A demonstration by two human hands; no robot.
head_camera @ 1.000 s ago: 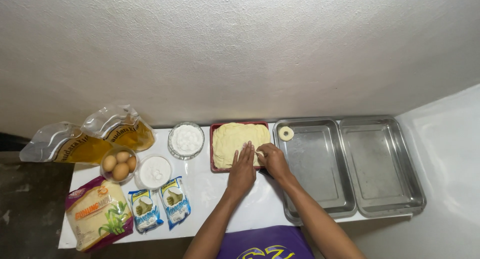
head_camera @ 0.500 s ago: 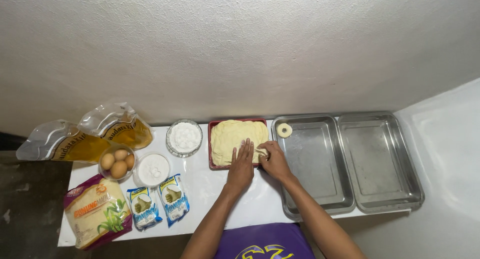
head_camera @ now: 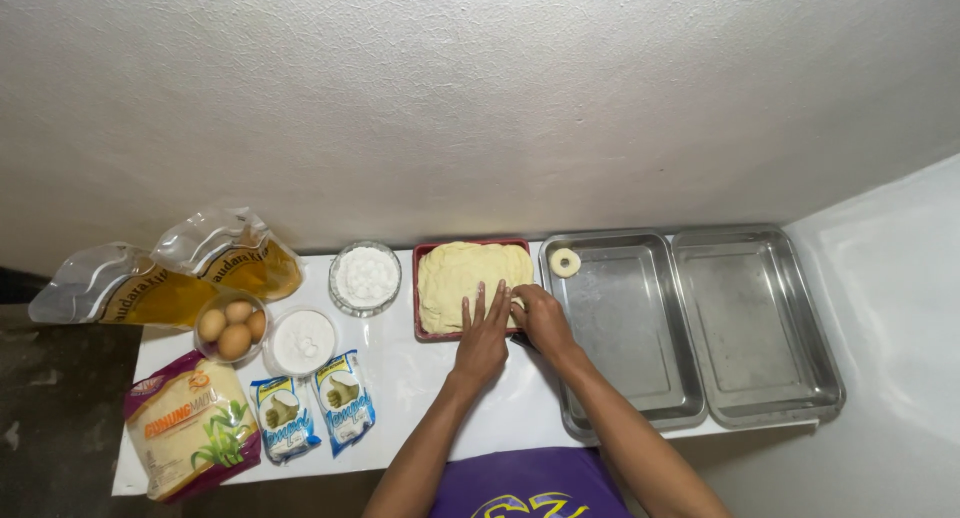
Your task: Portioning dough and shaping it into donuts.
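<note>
Clearly, both hands work at the near right corner of the flat sheet of pale dough point(head_camera: 462, 276) that lies in the red tray point(head_camera: 421, 296) on the white table point(head_camera: 420, 398). The left hand point(head_camera: 483, 340) lies flat on the dough with its fingers spread; the right hand point(head_camera: 543, 321) is curled at the dough's edge, but whether it pinches a piece or a cutter I cannot tell — the fingers cover it.

I think the soft dough could tear or stretch if it is lifted too fast, and a cut ring may lose its shape. One small dough ring point(head_camera: 565, 262) already sits in the nearer steel pan point(head_camera: 640, 378); the second steel pan point(head_camera: 790, 378) stands just beside it.

The oil pouches point(head_camera: 165, 278) are partly cut off by glare.
</note>
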